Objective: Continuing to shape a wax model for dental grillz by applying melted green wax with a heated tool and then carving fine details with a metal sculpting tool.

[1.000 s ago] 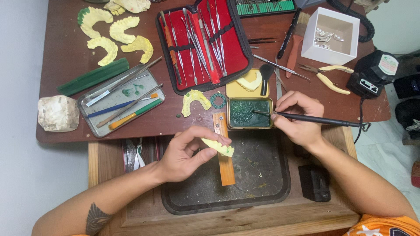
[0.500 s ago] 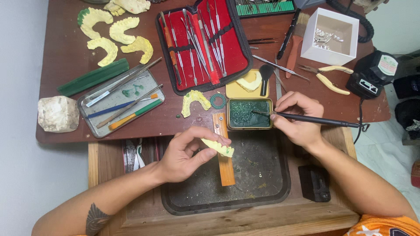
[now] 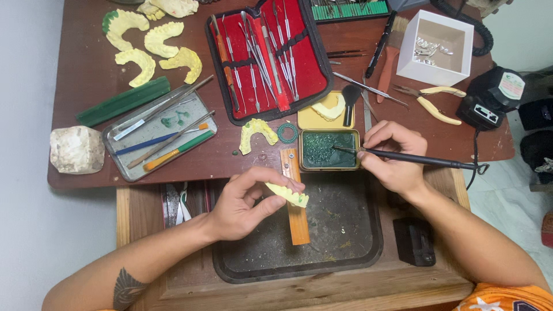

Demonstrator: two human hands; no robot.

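Left hand (image 3: 239, 204) pinched around a pale yellow dental cast (image 3: 287, 193), thumb below and fingertips above, held just over the upright orange wooden peg (image 3: 295, 201) that juts out across the dark tray (image 3: 357, 253) of the bench. Small green dabs visible on the near end of the cast. Right hand (image 3: 391, 158) closed in a pen grip around a slim black wax tool (image 3: 415, 158), cord trailing off to the right, metal tip dipped into the green wax of the small square tin (image 3: 329, 150) at the table edge. Probably light and rigid, that cast, being a plaster-like piece: stiff, chalky rather than slippery, but brittle, with thin tooth ridges likely to chip under a hard squeeze or a knock against the peg. Best held by the thicker base and outer flanks, clear of the teeth and of the fresh green spots, likely still soft. Tool judged light and stiff, best gripped well back from the tip, which may be hot. Further casts (image 3: 150, 46) lying at the far left of the table, a red case of steel instruments (image 3: 271, 55) behind, a grey metal tray (image 3: 158, 135) with brushes to the left.
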